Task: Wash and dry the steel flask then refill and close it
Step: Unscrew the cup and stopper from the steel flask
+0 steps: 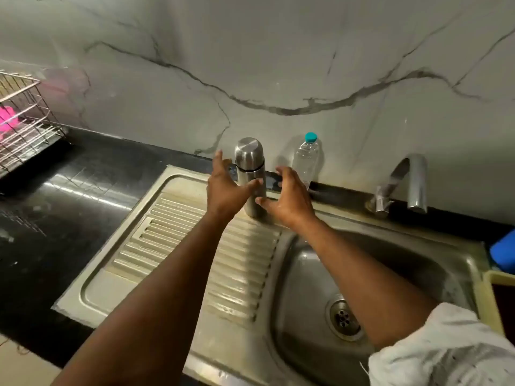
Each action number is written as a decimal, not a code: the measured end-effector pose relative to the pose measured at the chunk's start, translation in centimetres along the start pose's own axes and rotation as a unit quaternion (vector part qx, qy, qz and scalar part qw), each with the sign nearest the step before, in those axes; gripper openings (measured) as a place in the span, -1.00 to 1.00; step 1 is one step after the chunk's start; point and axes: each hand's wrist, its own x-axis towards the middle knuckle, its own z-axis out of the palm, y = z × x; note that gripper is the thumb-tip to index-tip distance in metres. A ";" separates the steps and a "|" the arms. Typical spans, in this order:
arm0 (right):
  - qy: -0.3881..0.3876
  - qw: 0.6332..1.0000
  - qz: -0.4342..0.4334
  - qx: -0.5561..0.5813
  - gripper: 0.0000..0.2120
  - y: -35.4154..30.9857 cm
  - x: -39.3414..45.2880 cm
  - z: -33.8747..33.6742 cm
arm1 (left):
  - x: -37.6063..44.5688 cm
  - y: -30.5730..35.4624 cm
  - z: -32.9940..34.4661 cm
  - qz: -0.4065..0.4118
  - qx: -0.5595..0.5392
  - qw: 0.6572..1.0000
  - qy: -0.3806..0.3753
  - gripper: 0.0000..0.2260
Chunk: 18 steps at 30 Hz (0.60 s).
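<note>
The steel flask [250,165] stands upright with its cap on at the back of the sink's ribbed drainboard [178,246]. My left hand [226,188] is just left of the flask, fingers spread, its thumb lying across the flask's body. My right hand [287,199] is just right of it, fingers spread and bent, its thumb touching the flask low down. Neither hand has closed round the flask. A clear plastic water bottle [306,160] with a teal cap stands behind, against the wall.
The sink basin [390,263] with its drain [344,316] lies to the right, the tap [409,182] behind it. A wire dish rack [25,118] with something pink sits on the black counter at left. A blue object [504,252] and a yellow tub [498,296] are at the right edge.
</note>
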 end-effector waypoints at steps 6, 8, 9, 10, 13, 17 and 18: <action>-0.023 0.997 0.026 0.068 -0.25 0.6 3.7 3.5 | 2.0 -2.4 1.9 0.054 -0.064 0.996 -0.033 -0.36; -0.037 0.996 0.027 0.082 -0.40 1.0 4.5 4.3 | 2.4 -2.9 2.3 0.067 -0.073 0.995 -0.028 -0.42; -0.038 0.995 0.028 0.089 -0.43 1.5 4.8 4.9 | 2.6 -3.2 2.3 0.070 -0.079 0.994 -0.027 -0.44; -0.036 0.995 0.031 0.093 -0.44 1.5 5.0 5.3 | 2.7 -3.3 2.3 0.072 -0.083 0.994 -0.025 -0.45; -0.022 0.994 0.031 0.106 -0.47 2.0 5.3 6.2 | 3.0 -3.6 2.3 0.080 -0.089 0.992 -0.028 -0.45; 0.001 0.994 0.018 0.111 -0.45 2.3 4.2 5.2 | 2.1 -3.1 2.5 0.081 -0.090 0.992 -0.047 -0.44; 0.001 0.993 0.018 0.115 -0.43 2.4 3.6 4.7 | 1.7 -2.8 2.7 0.083 -0.094 0.991 -0.050 -0.44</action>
